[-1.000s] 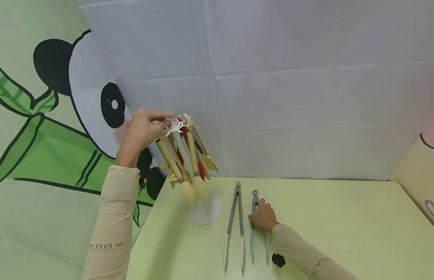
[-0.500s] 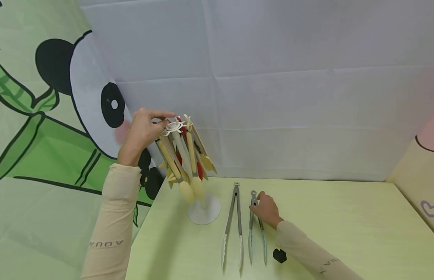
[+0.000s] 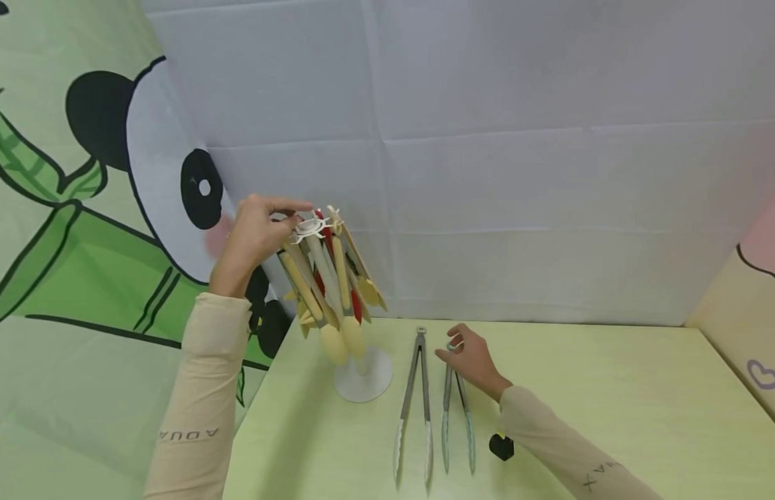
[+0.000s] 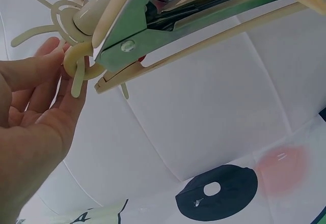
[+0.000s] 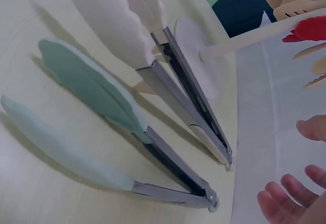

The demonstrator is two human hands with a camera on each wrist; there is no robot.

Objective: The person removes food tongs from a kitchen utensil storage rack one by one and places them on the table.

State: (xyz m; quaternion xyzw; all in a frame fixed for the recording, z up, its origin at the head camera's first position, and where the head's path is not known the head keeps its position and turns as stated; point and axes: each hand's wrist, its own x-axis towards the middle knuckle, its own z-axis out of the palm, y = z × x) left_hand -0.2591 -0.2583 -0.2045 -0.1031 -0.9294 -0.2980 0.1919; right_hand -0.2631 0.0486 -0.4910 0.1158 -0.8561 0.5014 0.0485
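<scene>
Nearest on the surface (image 3: 612, 378), a black object (image 3: 502, 447) lies right of spread green-tipped tongs (image 5: 140, 127) and white-tipped tongs (image 5: 163, 86). By the green pair's ring end, the right hand (image 3: 473, 360) hangs relaxed; farther left, the left hand (image 3: 257, 226) pinches the top of a loaded utensil stand (image 3: 356, 390), before a pale sheet (image 3: 487, 173).

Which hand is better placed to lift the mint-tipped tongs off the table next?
Right, most likely: the right hand hovers by the hinge end of the mint-tipped tongs, holding nothing; the left hand, farther off, grips the white utensil rack at its top.
</scene>
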